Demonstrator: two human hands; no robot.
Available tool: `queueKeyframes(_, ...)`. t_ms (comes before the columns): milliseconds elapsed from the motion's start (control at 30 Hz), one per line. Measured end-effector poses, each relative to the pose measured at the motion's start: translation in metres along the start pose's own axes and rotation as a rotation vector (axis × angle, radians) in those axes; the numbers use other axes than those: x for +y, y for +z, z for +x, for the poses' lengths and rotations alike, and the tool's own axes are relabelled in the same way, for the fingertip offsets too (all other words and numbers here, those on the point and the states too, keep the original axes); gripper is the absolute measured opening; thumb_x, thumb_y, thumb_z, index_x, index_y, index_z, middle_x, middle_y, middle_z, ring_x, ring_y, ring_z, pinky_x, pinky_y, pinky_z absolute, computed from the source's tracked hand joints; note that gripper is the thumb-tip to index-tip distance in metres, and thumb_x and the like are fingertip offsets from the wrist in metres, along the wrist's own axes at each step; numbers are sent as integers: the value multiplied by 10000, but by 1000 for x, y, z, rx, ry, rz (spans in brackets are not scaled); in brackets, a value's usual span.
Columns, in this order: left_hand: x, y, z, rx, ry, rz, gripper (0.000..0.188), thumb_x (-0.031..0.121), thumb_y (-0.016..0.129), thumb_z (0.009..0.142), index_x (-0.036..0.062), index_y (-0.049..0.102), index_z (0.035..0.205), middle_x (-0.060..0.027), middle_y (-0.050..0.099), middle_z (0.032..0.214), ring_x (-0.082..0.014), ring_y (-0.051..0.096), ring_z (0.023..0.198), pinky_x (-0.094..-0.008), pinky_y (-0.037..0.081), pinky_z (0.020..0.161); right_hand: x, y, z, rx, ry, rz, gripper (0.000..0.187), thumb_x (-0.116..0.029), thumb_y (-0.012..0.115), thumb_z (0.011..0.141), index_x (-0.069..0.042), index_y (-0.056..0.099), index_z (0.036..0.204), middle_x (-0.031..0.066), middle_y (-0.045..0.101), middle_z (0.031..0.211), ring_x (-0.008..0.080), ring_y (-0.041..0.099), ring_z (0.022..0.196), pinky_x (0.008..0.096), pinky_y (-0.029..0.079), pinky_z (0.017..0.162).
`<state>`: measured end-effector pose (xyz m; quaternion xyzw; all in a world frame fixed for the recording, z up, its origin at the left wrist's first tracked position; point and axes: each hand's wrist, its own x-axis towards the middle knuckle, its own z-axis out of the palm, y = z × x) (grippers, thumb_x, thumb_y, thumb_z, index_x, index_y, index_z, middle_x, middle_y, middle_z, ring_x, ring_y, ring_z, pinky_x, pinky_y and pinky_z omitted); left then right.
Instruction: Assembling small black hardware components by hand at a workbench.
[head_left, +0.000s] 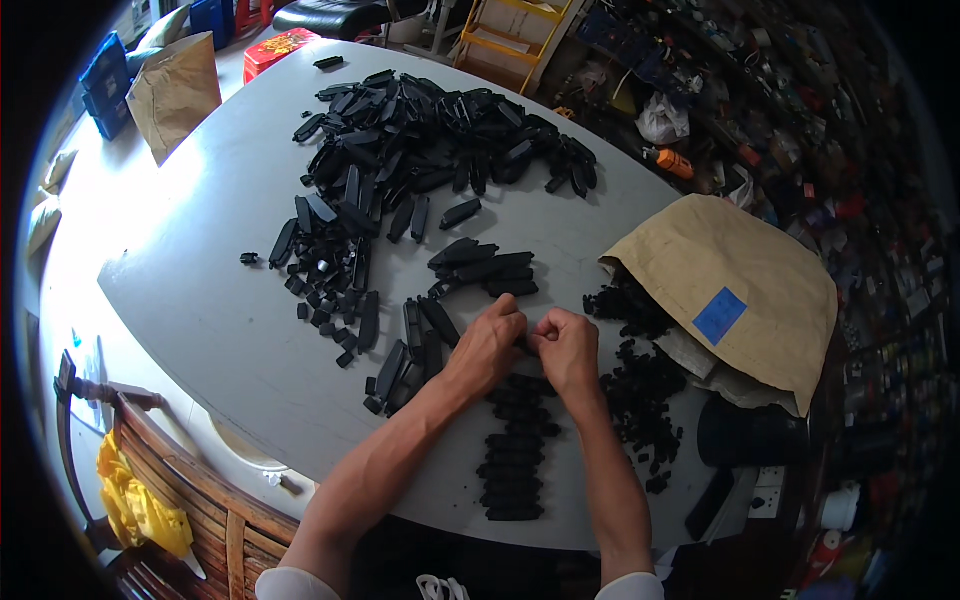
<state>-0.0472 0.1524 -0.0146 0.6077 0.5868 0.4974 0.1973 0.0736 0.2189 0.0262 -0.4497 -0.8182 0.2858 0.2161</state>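
My left hand (490, 342) and my right hand (567, 350) meet over the middle of the table, fingers closed and pinched close together. Between the fingertips a dark bit shows, mostly hidden, so its kind is unclear. Just below the hands runs a column of black plastic pieces (512, 470), laid side by side. Beyond them lies a small group of long black plastic casings (485, 265). More casings (405, 375) lie beside my left wrist. To the right of my right forearm, tiny black parts (645, 395) are scattered.
A large heap of black casings (420, 130) covers the table's far side, with small black blocks (325, 285) at its left. A brown paper sack (740, 270) spills small parts on the right of the grey table (220, 330). A wooden chair (215, 490) stands lower left.
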Motion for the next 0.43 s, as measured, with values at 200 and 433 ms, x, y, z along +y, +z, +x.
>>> queueKeyframes(200,-3,2,-1,15,40,8,224,-39,677,594,-35,521,755,-162,505,873,-375,537,845,-435,447,710,4,0,4,-53,-33,-132,138,-35,693,688,5,564,713,168,627,681,374,622,695,417,474,603)
queueKeyframes(433,-7,2,0,-10,36,41,207,-31,699,616,-21,581,786,-148,541,884,-339,564,837,-399,469,707,6,-7,16,-239,79,-212,164,-96,708,707,-17,570,748,167,647,761,352,638,781,425,479,646)
